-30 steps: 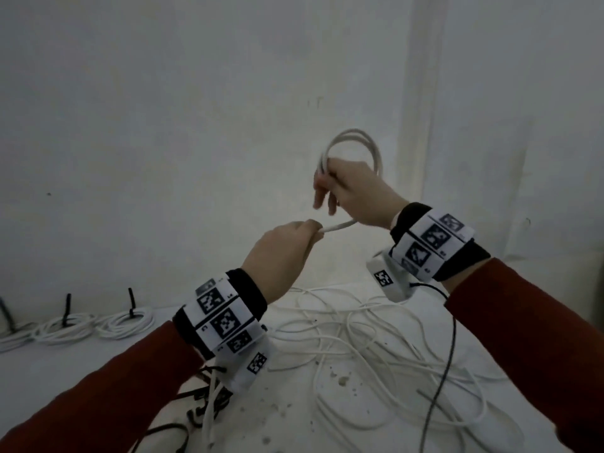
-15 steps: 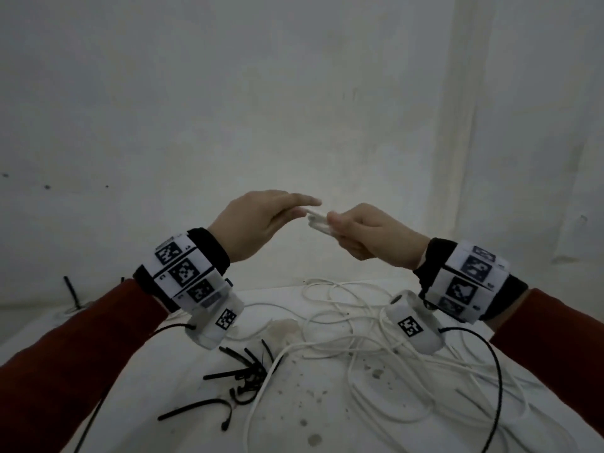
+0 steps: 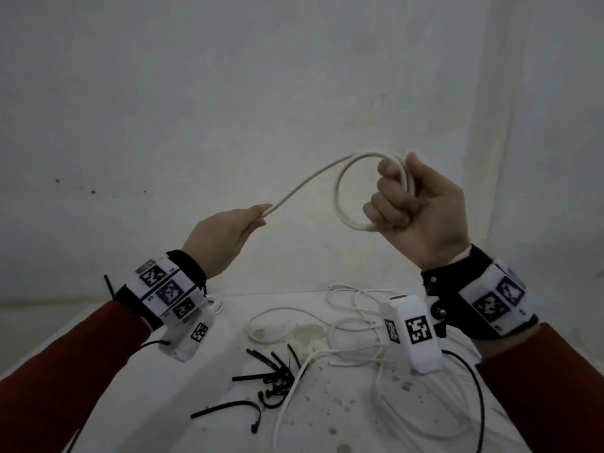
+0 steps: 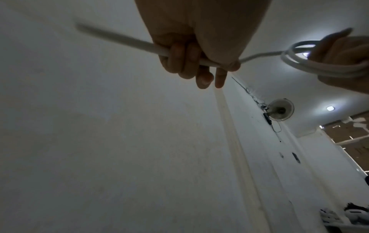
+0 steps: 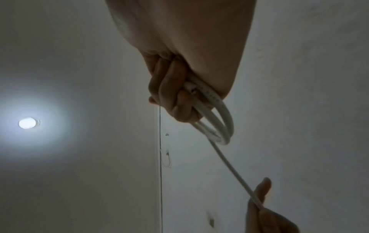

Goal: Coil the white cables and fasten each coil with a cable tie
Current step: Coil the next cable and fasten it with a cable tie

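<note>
— Right, what are my hands doing at this moment?

— Your right hand (image 3: 421, 204) is gripping a small coil of white cable (image 3: 346, 191), fingers (image 5: 169, 97) curled tight round the bundled turns, thumb standing up behind them. The right wrist view is showing a few loops (image 5: 217, 119) bulging out of the fist.

— And I am seeing my left hand (image 3: 222, 237) lower and off to the left. Is it holding anything?

— It is pinching the free run of that same cable (image 4: 127, 42), with the fingers (image 4: 185, 63) wrapped round it. The cable is passing through the fist and sticking out the far side in the left wrist view, blurred there.

— So the strand is running between the two hands?

— Yes, it is arcing up from the left hand into the top of the coil, all of it held in the air above the bench (image 3: 147, 403).

— What am I looking at below?

— Loose white cables (image 3: 353, 341) are lying tangled on the bench under your right wrist. A heap of black cable ties (image 3: 274, 374) is lying just left of them, with one bent tie (image 3: 228, 408) lying apart, nearer you. Tagged bands (image 3: 166, 289) are sitting on both wrists over red sleeves (image 3: 65, 371).

— And behind?

— A plain pale wall (image 3: 228, 93) is filling the background.
</note>
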Tool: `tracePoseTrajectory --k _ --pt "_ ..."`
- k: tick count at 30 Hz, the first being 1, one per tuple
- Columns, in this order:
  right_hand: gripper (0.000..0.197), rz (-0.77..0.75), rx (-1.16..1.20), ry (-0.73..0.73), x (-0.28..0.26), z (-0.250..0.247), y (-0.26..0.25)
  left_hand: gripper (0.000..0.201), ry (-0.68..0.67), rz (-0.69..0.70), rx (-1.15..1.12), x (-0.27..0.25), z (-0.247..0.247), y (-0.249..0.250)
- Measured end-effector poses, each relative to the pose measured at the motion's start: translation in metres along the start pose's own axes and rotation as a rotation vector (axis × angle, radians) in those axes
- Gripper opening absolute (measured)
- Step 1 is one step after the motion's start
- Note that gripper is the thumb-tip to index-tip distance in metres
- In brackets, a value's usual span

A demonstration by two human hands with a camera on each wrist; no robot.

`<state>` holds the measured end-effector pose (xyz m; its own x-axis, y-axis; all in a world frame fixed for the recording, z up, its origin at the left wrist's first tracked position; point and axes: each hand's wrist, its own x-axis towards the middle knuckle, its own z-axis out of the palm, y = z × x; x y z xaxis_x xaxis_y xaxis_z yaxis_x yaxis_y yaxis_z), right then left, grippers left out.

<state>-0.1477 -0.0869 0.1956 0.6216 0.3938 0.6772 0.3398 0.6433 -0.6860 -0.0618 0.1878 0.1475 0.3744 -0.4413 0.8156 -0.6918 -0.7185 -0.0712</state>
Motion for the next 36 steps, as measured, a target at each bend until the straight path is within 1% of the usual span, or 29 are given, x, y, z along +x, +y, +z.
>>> tracePoseTrajectory --k 2,4,7,9,10,11,13,15,16,17,18,19,20,21,23,25,27,28,30,32,34,36 --pt "0.037 -0.088 0.077 0.004 0.007 -0.002 0.005 0.04 -0.05 0.014 0.046 -0.008 -0.001 -0.002" --pt "0.038 -0.168 0.163 0.029 0.016 -0.005 0.009 0.034 -0.136 -0.046 0.078 -0.017 -0.004 0.0" --pt "0.032 -0.262 0.299 0.06 0.029 -0.01 0.015 0.045 -0.298 -0.151 0.152 -0.034 -0.007 0.007" --pt "0.025 -0.316 0.328 0.113 0.039 -0.012 0.019 0.055 -0.383 -0.154 0.161 -0.05 -0.01 0.011" --pt "0.023 -0.339 0.316 0.157 0.043 -0.013 0.022 0.064 -0.426 -0.146 0.176 -0.057 -0.011 0.011" --pt "0.023 -0.358 0.295 0.211 0.049 -0.015 0.026 0.074 -0.438 -0.128 0.202 -0.063 -0.011 0.01" --pt "0.026 -0.379 0.241 0.317 0.063 -0.016 0.038 0.085 -0.385 -0.024 0.244 -0.073 -0.009 0.012" --pt "0.03 -0.349 0.147 0.417 0.076 -0.018 0.058 0.083 -0.296 0.081 0.314 -0.079 -0.012 0.015" --pt "0.032 -0.317 0.043 0.465 0.081 -0.019 0.069 0.079 -0.23 0.129 0.358 -0.081 -0.014 0.017" --pt "0.032 -0.275 -0.112 0.495 0.083 -0.021 0.079 0.073 -0.185 0.163 0.382 -0.082 -0.018 0.018" --pt "0.03 -0.217 -0.314 0.506 0.083 -0.023 0.09 0.063 -0.14 0.186 0.397 -0.081 -0.023 0.021" --pt "0.029 -0.144 -0.534 0.483 0.08 -0.023 0.1 0.051 -0.119 0.2 0.407 -0.08 -0.031 0.023" --pt "0.027 -0.062 -0.725 0.424 0.075 -0.023 0.109 0.043 -0.112 0.21 0.422 -0.078 -0.039 0.024" --pt "0.025 0.024 -0.847 0.347 0.069 -0.021 0.117 0.043 -0.116 0.221 0.434 -0.076 -0.046 0.024" --pt "0.023 0.179 -0.973 0.174 0.057 -0.012 0.127 0.043 -0.132 0.246 0.475 -0.073 -0.056 0.02" --pt "0.023 0.325 -1.052 0.001 0.046 0.004 0.132 0.041 -0.148 0.251 0.541 -0.07 -0.063 0.012" --pt "0.027 0.45 -1.164 -0.131 0.036 0.019 0.134 0.039 -0.142 0.255 0.627 -0.068 -0.067 0.003" --pt "0.03 0.487 -1.222 -0.178 0.032 0.026 0.135 0.038 -0.13 0.263 0.666 -0.067 -0.069 -0.002" --pt "0.039 0.517 -1.255 -0.228 0.025 0.036 0.136 0.039 -0.109 0.279 0.705 -0.067 -0.071 -0.01" --pt "0.053 0.504 -1.259 -0.258 0.022 0.043 0.135 0.043 -0.1 0.284 0.711 -0.067 -0.072 -0.016" --pt "0.063 0.45 -1.407 -0.336 0.023 0.047 0.136 0.046 -0.094 0.271 0.709 -0.067 -0.071 -0.021" --pt "0.063 0.372 -1.594 -0.44 0.023 0.049 0.138 0.048 -0.096 0.251 0.704 -0.069 -0.069 -0.028"
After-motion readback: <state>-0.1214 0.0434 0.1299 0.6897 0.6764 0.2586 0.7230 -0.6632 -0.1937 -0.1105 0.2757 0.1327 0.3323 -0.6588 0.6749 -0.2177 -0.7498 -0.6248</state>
